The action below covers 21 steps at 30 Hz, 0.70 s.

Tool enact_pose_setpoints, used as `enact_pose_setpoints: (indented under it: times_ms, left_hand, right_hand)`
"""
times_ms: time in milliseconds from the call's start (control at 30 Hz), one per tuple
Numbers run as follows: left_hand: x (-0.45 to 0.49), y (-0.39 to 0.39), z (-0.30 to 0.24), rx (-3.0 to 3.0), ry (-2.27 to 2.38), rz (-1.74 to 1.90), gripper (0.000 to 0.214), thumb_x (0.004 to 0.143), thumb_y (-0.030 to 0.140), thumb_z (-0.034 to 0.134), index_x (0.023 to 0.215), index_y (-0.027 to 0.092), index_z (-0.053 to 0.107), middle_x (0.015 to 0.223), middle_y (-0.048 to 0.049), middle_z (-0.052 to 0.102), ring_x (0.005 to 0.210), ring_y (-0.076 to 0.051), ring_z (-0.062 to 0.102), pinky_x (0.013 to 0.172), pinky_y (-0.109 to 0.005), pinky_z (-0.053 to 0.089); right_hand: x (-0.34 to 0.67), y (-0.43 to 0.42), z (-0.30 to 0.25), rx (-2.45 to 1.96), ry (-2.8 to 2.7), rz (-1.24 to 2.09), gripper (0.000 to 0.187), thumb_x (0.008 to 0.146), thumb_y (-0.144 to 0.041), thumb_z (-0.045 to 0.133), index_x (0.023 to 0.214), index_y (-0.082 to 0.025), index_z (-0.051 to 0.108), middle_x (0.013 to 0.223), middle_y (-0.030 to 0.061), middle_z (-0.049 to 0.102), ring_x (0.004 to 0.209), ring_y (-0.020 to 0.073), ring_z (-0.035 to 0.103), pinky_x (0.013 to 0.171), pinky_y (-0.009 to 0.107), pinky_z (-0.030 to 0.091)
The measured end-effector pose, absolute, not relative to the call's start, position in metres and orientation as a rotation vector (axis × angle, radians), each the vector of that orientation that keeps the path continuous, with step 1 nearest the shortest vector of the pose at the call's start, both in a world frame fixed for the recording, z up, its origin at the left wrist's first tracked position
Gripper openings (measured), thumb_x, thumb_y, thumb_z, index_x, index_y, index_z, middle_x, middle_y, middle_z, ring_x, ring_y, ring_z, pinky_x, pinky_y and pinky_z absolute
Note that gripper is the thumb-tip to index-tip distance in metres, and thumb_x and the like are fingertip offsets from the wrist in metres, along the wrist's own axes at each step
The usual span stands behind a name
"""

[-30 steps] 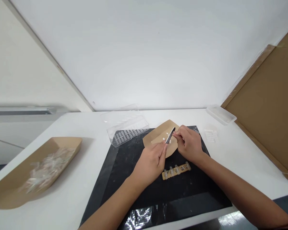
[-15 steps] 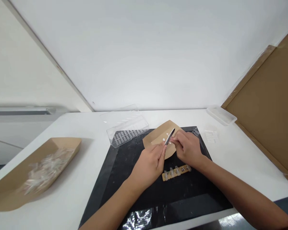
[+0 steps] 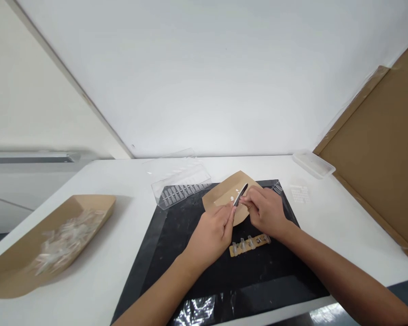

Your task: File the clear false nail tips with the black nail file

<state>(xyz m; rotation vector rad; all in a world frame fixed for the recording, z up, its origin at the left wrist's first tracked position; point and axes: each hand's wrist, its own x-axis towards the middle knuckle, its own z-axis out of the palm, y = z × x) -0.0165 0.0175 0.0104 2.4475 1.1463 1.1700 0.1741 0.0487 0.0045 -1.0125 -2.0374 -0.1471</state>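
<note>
My left hand (image 3: pixel 212 226) is closed around the lower end of a slim nail file (image 3: pixel 240 194), black on one face with a pale edge, tilted up to the right. Close against the file, my right hand (image 3: pixel 265 208) is pinched shut; whatever sits between its fingertips is too small to make out. Both hands are over a small cardboard tray (image 3: pixel 221 190) with a few white bits (image 3: pixel 232 198) in it. Below them lies a tan strip (image 3: pixel 248 245) with several clear nail tips standing along it.
A black mat (image 3: pixel 177 253) covers the middle of the white table (image 3: pixel 119 226). A clear box of nail tips (image 3: pixel 180 192) lies at its back left. Further left is a large cardboard tray (image 3: pixel 64 208) of clear packets. A translucent tray (image 3: pixel 314 165) and a cardboard panel (image 3: pixel 387 149) are right.
My right hand has shifted very slightly against the file. The left hand keeps its grip on the file, and the other things stay where they were.
</note>
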Motion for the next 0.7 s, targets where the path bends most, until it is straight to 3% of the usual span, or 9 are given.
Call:
enact_pose_setpoints:
  times_ms: [700]
  left_hand:
    - [-0.0148, 0.0188, 0.0109, 2.440, 1.165, 1.211, 0.035, 0.107, 0.017, 0.045, 0.073, 0.019, 0.054, 0.060, 0.0027, 0.052, 0.049, -0.012, 0.049, 0.054, -0.025, 0.038]
  right_hand:
    - [0.1738, 0.0502, 0.0083, -1.017, -2.090, -0.160, 0.030, 0.107, -0.024, 0.050, 0.077, -0.022, 0.051, 0.073, 0.0003, 0.064, 0.062, 0.0138, 0.052, 0.063, 0.031, 0.033]
